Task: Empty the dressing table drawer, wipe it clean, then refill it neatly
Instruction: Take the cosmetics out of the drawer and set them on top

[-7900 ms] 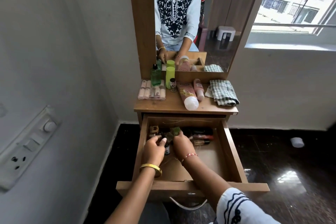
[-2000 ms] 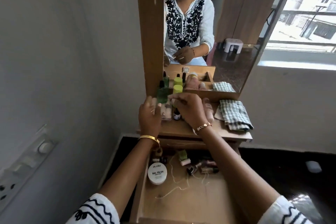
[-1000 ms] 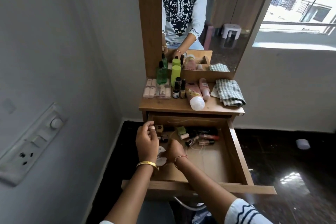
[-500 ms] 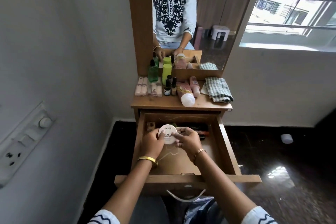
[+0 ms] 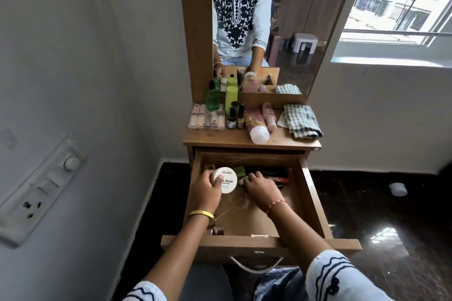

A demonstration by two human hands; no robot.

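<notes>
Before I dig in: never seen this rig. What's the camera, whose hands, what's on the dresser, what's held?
No robot: a person wears one wide-angle head camera looking down at their own hands; the mirror reflects them. The left hand grips a round white nail-polish-remover tub. The right hand reaches among small cosmetics at the back of the open wooden drawer; whether it holds one is unclear. On the wooden dresser top: a green bottle, a lime tube, a pink tube lying down, a checked cloth.

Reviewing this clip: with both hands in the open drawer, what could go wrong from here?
The left hand grips the white jar by its edge; it could slip. The right hand reaches among small items at the drawer back, beside loose thread that may snag. The upright bottles on the crowded tabletop could topple when more arrives.
</notes>
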